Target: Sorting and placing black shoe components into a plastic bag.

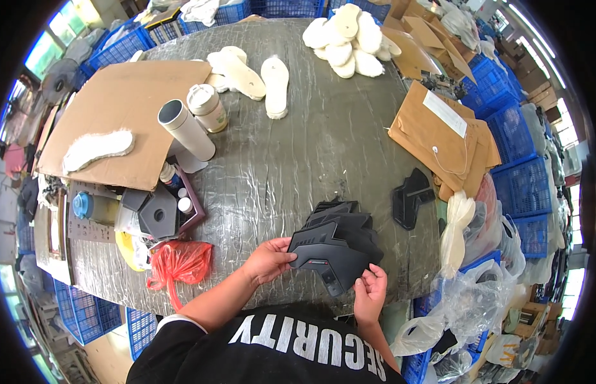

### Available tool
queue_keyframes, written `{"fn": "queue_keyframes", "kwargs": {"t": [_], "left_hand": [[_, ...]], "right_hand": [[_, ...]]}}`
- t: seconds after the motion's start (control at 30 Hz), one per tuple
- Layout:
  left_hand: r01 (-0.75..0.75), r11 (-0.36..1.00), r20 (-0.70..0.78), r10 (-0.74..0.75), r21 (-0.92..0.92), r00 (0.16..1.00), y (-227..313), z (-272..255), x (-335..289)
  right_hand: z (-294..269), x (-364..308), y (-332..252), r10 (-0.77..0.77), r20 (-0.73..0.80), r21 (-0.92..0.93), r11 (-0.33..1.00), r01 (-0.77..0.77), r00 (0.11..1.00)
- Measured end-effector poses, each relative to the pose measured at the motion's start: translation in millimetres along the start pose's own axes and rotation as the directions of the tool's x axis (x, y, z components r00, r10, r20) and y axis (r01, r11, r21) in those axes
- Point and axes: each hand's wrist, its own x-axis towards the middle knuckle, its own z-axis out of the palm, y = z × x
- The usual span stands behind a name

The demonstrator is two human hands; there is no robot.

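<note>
My left hand (270, 260) pinches the left edge of a black angled panel (330, 256) with slots and a small red mark. My right hand (371, 288) closes its fingertips on the panel's lower right edge. The panel is tilted over the table's near edge. Just behind it and partly hidden by it, a fanned pile of similar black panels (362, 232) lies on the dark table (259, 173). To the right, apart from the pile, rests another black piece (412, 198).
Cream fluffy insoles (349, 41) are heaped at the back, with a few more (275, 86) nearer. At left stand a white flask (186, 131), a lidded jar (208, 107), cardboard (119, 115) and a red plastic bag (179, 262). Brown envelopes (432, 137) and clear bags (471, 307) line the right.
</note>
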Motion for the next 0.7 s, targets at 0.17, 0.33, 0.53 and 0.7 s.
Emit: {"fn": "queue_keyframes", "kwargs": {"t": [0.17,0.33,0.53,0.7], "left_hand": [[0.011,0.999,0.007,-0.010,-0.032,1.000,0.1,0.7,1.2],[0.007,0.999,0.027,-0.006,-0.047,1.000,-0.9,-2.0,2.4],[0.051,0.996,-0.035,-0.049,0.080,0.998,-1.2,-23.6,-6.7],[0.059,0.996,-0.094,-0.053,0.064,0.994,-6.1,-32.6,-18.3]], "right_hand": [[1.3,0.8,0.5,-0.013,0.006,0.003,1.000,0.013,1.000],[-0.5,1.5,5.7,0.009,0.000,0.029,1.000,-0.009,1.000],[-23.9,32.6,17.6,-0.105,0.003,-0.377,0.921,0.099,0.994],[-29.9,63.1,10.0,-0.277,-0.018,-0.821,0.553,0.144,0.961]]}}
